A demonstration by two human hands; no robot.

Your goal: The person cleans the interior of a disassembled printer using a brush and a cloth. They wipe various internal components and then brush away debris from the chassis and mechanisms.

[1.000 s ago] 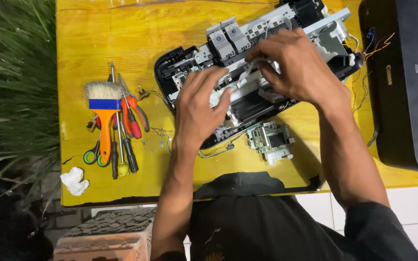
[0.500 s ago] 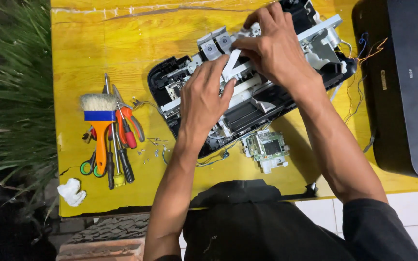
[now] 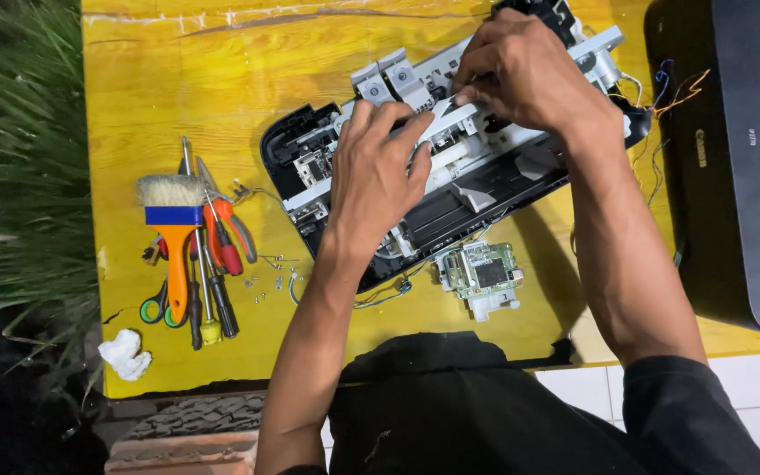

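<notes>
Both hands are on an opened printer (image 3: 485, 167) that lies at about 1 o'clock on the yellow bench (image 3: 178, 88). The left hand (image 3: 380, 171) lies flat on the printer's grey and white insides, fingers spread a little and bent down over a pale bar. It presses more than it holds. The right hand (image 3: 525, 75) is at 12 o'clock, curled over the top of the same bar, fingertips pinched close on a small white part. I cannot tell just how tight the pinch is.

The printer's black shell works like a tray: it holds white plastic frames, a roller and thin wires. Just below it, at 6 o'clock from the left hand, a small green circuit board (image 3: 481, 273) lies on the bench, joined by a blue wire.

At 9 o'clock sit the tools, side by side: a brush (image 3: 173, 229) with an orange handle, red pliers (image 3: 226, 233), screwdrivers (image 3: 208, 295) and green scissors (image 3: 156, 308). Tiny screws (image 3: 266, 277) lie near them. A white crumpled cloth (image 3: 127, 354) is at 8 o'clock. A big black box (image 3: 741, 176) stands at 3 o'clock.
</notes>
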